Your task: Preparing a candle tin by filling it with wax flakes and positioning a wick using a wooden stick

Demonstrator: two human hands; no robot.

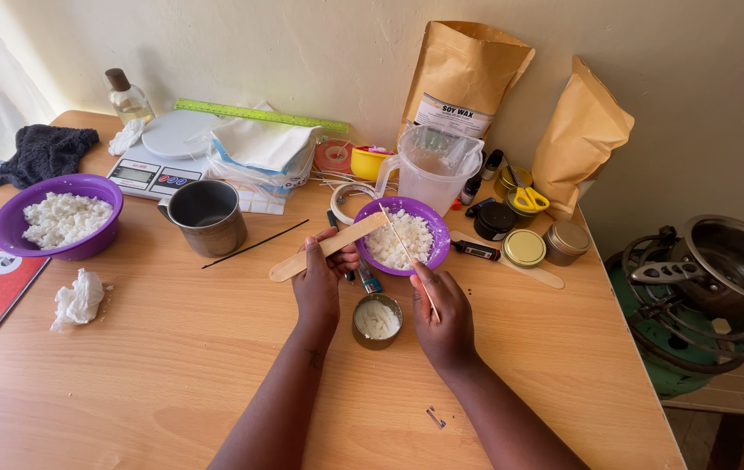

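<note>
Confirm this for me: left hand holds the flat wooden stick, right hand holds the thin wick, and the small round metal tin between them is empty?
Not quite. The head view shows the small round metal tin holds white wax, not nothing. The rest stands: the left hand holds the flat wooden stick, and the right hand holds the thin wick.

- Desk point(171, 365): I read it as smooth, matt, pale wood laminate.
- Flat stick point(328, 246) in my left hand point(319, 283): bare, matt wood.
- Thin wick point(408, 252) in my right hand point(443, 318): matt, stiff fibre.
- Small tin point(377, 320): dull metal, matt white fill.
- Purple bowl point(435, 228): glossy plastic holding rough white flakes.
- Mug point(206, 218): brushed metal.
- Pouches point(463, 74): matt brown paper.
- Jug point(431, 170): clear plastic.
- Dark cloth point(41, 152): rough knit.
</note>
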